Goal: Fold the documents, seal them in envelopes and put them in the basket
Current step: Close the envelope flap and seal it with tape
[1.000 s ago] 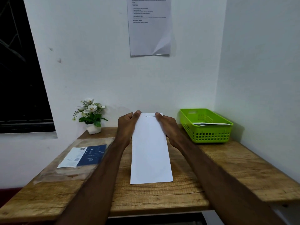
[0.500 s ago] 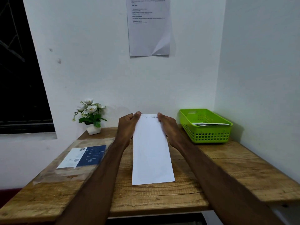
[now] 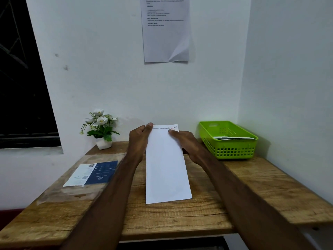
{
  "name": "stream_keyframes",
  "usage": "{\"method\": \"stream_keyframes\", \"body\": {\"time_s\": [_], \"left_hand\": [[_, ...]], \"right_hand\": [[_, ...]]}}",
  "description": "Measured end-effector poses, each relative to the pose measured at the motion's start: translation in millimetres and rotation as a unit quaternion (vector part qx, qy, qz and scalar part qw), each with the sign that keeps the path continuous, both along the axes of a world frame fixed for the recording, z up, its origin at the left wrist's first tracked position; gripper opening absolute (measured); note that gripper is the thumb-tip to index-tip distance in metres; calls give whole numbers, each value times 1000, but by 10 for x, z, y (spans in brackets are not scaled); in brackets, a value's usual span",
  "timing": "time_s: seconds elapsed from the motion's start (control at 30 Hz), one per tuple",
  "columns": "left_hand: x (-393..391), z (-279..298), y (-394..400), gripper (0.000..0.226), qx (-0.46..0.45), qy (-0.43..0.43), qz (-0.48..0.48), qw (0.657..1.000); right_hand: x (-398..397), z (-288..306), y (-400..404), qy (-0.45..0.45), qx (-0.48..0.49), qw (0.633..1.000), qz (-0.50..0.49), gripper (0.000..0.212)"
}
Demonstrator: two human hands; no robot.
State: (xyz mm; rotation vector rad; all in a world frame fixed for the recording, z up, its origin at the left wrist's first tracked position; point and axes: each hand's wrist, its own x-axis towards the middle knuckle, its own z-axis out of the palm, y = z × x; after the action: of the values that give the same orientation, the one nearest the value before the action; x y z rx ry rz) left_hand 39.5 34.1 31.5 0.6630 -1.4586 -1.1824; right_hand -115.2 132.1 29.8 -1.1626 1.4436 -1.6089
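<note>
The green basket (image 3: 228,141) is holding flat white paper (image 3: 232,138). Left of the basket, the long white envelope (image 3: 166,165) is lying lengthwise, pointing away toward the wall. The left hand (image 3: 139,139) and right hand (image 3: 183,143) are pinching its far corners.

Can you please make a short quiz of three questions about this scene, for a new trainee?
1. True or false: the green basket already holds some paper.
2. Which hand has its thumb on the far left corner of the white envelope: A) the left hand, B) the right hand, or C) neither?
3. Fill in the missing word: the small flower pot stands on the wooden table, to the ____ of the envelope.

Key
1. True: flat white paper lies across the basket.
2. A: the left hand; the right hand grips the far right corner.
3. Left.
</note>
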Motion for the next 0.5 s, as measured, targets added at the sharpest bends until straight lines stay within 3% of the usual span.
{"method": "stream_keyframes", "body": {"time_s": [0.5], "left_hand": [[-4,-4,-28,40,4,-6,17,1000]], "right_hand": [[-16,10,14,14,8,1000,20,15]]}}
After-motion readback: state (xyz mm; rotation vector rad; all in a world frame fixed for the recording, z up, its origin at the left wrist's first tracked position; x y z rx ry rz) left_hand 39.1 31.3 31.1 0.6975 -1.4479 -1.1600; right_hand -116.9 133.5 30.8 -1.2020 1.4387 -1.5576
